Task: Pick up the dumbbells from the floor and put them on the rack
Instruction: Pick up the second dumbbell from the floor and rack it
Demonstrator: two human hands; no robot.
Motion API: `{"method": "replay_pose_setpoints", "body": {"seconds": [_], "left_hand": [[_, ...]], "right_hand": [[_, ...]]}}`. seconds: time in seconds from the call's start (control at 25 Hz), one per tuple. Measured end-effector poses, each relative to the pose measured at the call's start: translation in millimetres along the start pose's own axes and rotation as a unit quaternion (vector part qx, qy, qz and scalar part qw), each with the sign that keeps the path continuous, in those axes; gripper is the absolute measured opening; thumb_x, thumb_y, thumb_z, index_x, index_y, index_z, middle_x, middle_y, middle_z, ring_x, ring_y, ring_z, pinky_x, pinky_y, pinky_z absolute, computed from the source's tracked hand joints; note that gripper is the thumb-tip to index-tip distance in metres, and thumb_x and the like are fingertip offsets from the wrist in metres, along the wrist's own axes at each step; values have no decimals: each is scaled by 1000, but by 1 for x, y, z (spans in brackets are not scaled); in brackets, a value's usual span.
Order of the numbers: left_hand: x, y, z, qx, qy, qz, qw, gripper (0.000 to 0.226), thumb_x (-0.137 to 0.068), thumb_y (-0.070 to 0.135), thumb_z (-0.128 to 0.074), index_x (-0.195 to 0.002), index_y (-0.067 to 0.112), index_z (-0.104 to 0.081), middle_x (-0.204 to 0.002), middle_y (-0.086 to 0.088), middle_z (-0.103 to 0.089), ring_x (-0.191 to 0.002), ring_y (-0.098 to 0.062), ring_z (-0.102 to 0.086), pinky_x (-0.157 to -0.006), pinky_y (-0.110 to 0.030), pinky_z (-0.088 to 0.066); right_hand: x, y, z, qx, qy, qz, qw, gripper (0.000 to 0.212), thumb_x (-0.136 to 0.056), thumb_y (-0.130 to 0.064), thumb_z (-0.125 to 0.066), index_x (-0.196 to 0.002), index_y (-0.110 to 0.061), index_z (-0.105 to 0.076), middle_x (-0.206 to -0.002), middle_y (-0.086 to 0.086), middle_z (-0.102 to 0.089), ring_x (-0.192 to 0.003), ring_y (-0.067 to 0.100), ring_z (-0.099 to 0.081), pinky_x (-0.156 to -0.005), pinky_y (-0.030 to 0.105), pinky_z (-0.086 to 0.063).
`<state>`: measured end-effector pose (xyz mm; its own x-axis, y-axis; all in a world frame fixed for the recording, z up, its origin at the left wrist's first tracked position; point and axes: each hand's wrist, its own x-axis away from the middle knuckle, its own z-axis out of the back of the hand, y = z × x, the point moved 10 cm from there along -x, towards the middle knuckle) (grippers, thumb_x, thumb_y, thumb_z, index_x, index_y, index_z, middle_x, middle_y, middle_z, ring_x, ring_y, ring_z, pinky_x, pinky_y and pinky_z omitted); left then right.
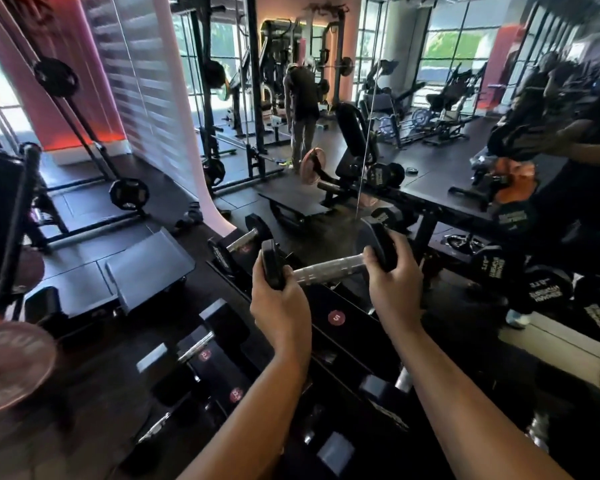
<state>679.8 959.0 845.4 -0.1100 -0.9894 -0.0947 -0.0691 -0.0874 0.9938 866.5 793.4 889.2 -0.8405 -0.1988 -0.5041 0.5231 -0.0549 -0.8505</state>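
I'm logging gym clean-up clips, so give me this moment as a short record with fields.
held item: dumbbell, one, above the rack
left hand: gripping the dumbbell's left head
right hand: gripping its right head
handle: bare between the hands, roughly level
rack: slot with a red 5 label beneath the dumbbell
already racked: another dumbbell further along
placed yet: no

A black-ended dumbbell (328, 266) (knurled silver bar) hangs roughly level, right end higher, above the black rack (347, 327).
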Motion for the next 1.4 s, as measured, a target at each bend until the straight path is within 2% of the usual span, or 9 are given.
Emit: {"method": "replay_pose_setpoints", "body": {"seconds": [0.08, 0.16, 0.32, 0.48, 0.84, 1.04, 1.16, 1.28, 1.4], "left_hand": [[-22, -9, -3, 4, 14, 3, 1000, 43, -94, 25, -66, -134, 35, -59, -93, 19, -67, -79, 19, -58, -61, 2, -38], [-41, -22, -10, 11, 26, 8, 1000, 44, -94, 24, -66, -137, 35, -58, -100, 14, -70, -91, 7, -64, -71, -6, -45], [-83, -64, -27, 38, 41, 30, 998, 49, -97, 21, -64, -143, 30, -52, -121, 1, -69, -108, -19, -66, -93, -41, -55], [-134, -121, -49, 35, 56, 61, 996, 49, -98, 19, -63, -144, 27, -49, -126, -6, -66, -112, -26, -65, -95, -47, -53], [-188, -220, -97, -5, 58, 109, 992, 59, -100, 26, -59, -154, 23, -36, -152, 1, -43, -140, -15, -41, -113, -34, -34], [-198, -259, -116, -24, 44, 143, 988, 65, -100, 34, -57, -157, 27, -27, -158, 7, -33, -137, -1, -30, -94, -7, -23], [-203, -271, -122, -19, 50, 157, 986, 65, -100, 32, -57, -157, 24, -27, -159, 4, -33, -144, -11, -30, -100, -9, -23], [-208, -279, -130, -23, 56, 158, 986, 65, -100, 34, -58, -157, 26, -27, -156, 4, -35, -141, -10, -33, -92, -3, -26], [-207, -283, -133, -24, 70, 159, 985, 65, -100, 37, -57, -156, 30, -26, -155, 5, -34, -139, -11, -36, -95, -11, -28]], "right_hand": [[-14, 9, -29, 0, -28, 9, 1000, 39, -93, -20, -67, -132, -15, -61, -123, 2, -69, -114, 16, -64, -98, 41, -53], [-30, 23, -57, -3, -49, 14, 999, 37, -94, -20, -67, -130, -15, -62, -120, 0, -70, -111, 14, -65, -97, 40, -53], [-60, 56, -124, 15, -120, 36, 992, 34, -94, -20, -66, -128, -17, -63, -115, -8, -70, -106, 2, -65, -93, 29, -54], [-86, 97, -197, 58, -178, 50, 981, 35, -94, -21, -66, -129, -19, -62, -110, -23, -65, -101, -14, -60, -87, 12, -50], [-122, 206, -297, 84, -271, 6, 959, 35, -92, -19, -68, -126, -28, -65, -115, -20, -69, -112, -2, -63, -95, 17, -47], [-121, 255, -320, 111, -293, -23, 950, 35, -93, -29, -67, -128, -33, -63, -115, -22, -69, -111, -6, -62, -94, 12, -46], [-124, 276, -327, 118, -289, -34, 949, 36, -92, -29, -68, -127, -33, -63, -114, -21, -69, -110, -7, -62, -92, 12, -46], [-127, 291, -334, 114, -295, -45, 947, 35, -92, -29, -68, -127, -30, -63, -116, -18, -69, -112, -4, -62, -94, 13, -46], [-132, 300, -339, 123, -300, -46, 945, 33, -90, -28, -70, -123, -28, -64, -112, -16, -70, -108, -2, -64, -93, 14, -47]]}}
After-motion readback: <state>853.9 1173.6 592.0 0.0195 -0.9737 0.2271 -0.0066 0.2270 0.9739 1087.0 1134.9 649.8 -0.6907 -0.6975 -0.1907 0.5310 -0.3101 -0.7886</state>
